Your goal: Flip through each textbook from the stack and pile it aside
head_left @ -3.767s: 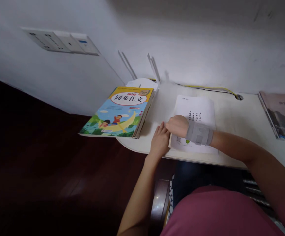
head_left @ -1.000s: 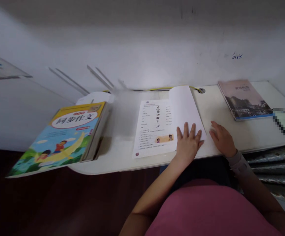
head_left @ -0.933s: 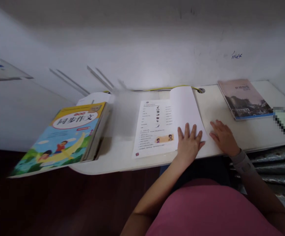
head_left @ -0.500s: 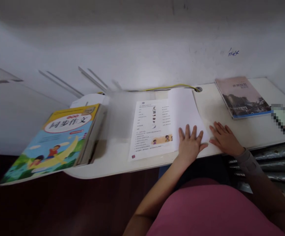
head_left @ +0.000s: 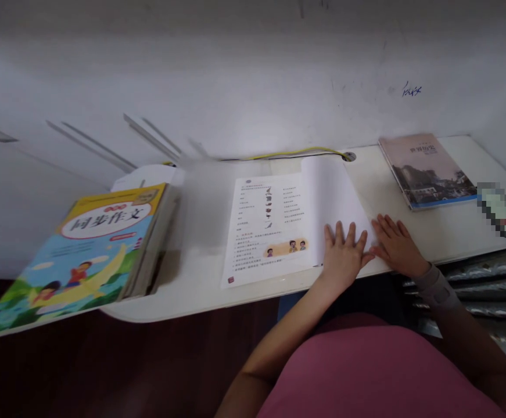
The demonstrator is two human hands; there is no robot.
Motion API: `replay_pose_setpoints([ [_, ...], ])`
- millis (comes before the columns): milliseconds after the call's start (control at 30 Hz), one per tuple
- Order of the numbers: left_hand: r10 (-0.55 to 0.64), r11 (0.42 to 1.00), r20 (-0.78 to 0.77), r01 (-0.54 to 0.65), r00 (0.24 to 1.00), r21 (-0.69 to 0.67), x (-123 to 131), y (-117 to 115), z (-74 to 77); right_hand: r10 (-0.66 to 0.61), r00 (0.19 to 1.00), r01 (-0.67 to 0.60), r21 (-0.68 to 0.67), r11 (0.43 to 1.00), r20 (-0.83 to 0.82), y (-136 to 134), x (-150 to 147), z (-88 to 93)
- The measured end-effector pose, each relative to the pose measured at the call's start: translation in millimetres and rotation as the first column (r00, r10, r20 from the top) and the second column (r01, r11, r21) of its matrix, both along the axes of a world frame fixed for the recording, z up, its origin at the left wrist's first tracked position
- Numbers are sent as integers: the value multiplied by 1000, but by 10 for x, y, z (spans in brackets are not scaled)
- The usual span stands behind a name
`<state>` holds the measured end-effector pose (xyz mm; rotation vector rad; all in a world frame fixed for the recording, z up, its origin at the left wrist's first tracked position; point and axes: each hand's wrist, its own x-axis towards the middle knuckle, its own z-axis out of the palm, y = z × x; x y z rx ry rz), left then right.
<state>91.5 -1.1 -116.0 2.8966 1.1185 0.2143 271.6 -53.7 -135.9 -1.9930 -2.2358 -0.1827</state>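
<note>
An open white booklet point(head_left: 274, 223) lies on the white desk point(head_left: 200, 284); its left page carries printed lines and a small coloured picture, its right page is blank. My left hand point(head_left: 344, 255) lies flat, fingers spread, on the lower part of the blank right page. My right hand point(head_left: 394, 247), with a grey band on the wrist, rests open at the booklet's right edge, fingers flat and touching the left hand's thumb side. Neither hand holds anything.
A stack of books topped by a colourful yellow and blue cover point(head_left: 82, 255) overhangs the desk's left end. A pinkish book point(head_left: 429, 168) lies at the back right, beside a blurred patch. A yellow cable point(head_left: 296, 152) runs along the wall to a desk hole.
The booklet, shut under both hands 3.8 s ago, now lies open. Over the last second my right hand slid left to the page edge, and the view drifted right.
</note>
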Motion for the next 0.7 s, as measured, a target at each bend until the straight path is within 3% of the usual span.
replay_pose_setpoints([
  [700, 8, 1000, -14, -8, 1000, -13, 75, -68, 49, -8, 1000, 8, 1, 1000, -22, -9, -2, 16],
])
